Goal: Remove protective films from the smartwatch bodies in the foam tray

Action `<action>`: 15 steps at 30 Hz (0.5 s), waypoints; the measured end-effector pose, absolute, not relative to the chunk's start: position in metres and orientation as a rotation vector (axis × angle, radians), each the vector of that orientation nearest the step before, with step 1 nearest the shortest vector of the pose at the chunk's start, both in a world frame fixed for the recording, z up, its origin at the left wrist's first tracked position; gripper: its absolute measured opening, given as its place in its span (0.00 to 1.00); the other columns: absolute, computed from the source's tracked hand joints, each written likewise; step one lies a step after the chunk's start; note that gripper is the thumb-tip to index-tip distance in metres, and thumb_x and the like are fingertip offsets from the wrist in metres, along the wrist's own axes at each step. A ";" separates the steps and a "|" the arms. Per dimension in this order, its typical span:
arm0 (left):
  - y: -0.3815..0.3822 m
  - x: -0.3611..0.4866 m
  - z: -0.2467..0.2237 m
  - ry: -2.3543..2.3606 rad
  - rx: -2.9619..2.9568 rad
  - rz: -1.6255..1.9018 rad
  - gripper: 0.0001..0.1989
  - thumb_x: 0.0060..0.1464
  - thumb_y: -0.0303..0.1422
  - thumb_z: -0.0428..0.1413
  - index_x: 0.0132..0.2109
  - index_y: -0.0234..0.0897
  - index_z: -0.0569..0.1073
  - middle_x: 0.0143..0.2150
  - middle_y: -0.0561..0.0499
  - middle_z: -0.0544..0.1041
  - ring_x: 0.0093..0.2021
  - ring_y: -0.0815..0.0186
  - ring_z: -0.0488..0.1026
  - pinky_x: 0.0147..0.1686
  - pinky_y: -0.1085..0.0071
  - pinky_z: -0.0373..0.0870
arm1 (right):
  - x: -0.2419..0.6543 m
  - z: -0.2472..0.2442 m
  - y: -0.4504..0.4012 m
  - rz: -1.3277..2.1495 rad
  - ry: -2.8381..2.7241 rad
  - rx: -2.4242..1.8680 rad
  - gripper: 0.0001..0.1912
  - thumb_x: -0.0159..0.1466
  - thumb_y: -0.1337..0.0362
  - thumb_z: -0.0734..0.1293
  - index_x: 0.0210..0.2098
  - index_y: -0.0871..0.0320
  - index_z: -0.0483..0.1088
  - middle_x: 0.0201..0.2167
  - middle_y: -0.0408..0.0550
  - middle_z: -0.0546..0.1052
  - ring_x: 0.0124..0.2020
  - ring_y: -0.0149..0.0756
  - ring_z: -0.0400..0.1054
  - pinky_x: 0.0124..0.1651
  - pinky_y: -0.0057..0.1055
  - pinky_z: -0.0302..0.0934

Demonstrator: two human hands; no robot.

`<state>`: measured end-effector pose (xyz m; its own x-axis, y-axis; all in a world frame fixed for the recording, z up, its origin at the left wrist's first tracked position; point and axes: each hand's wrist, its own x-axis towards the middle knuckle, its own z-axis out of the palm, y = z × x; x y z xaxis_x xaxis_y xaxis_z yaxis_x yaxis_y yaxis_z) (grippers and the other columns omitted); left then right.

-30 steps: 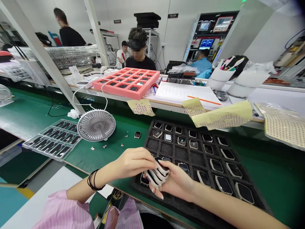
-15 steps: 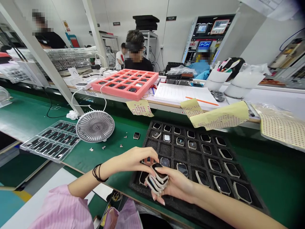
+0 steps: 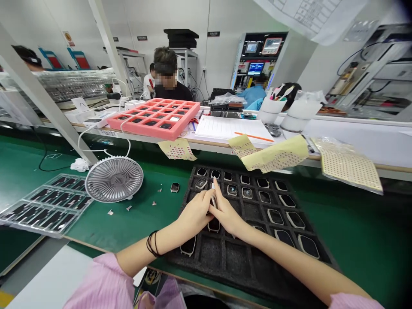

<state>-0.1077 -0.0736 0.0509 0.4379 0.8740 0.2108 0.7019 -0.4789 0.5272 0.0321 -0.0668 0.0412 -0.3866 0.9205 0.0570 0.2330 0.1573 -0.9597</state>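
Your left hand [image 3: 197, 209] and right hand [image 3: 227, 213] press together above the black foam tray [image 3: 237, 259], pinching a pale-edged watch [image 3: 213, 200], mostly hidden, between them. It should be light, stiff and slippery, with scratchable glass; grip its frame by opposite sides.

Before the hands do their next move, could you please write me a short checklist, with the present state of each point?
1. Left hand and right hand above the black foam tray: ok, close together.
2. Held item gripped firmly: cannot tell, the hands hide most of it.
3. Unfilled slots visible near the tray's front: ok.
4. No watch outside the tray: not ok, one lies on the green bench.
5. Fan apart from both hands: ok.
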 end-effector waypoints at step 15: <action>-0.067 -0.113 0.057 0.895 2.234 1.048 0.23 0.43 0.33 0.65 0.49 0.38 0.70 0.47 0.49 0.75 0.48 0.63 0.73 0.52 0.68 0.69 | 0.068 0.050 -0.061 2.157 -1.073 -0.834 0.28 0.49 0.59 0.76 0.47 0.62 0.69 0.38 0.51 0.75 0.33 0.31 0.70 0.39 0.29 0.65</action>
<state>-0.1133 -0.0675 0.0574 0.4848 0.7398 0.4666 0.3455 -0.6521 0.6749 0.0678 -0.0610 0.0500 -0.6341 0.7240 -0.2715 -0.2202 -0.5056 -0.8342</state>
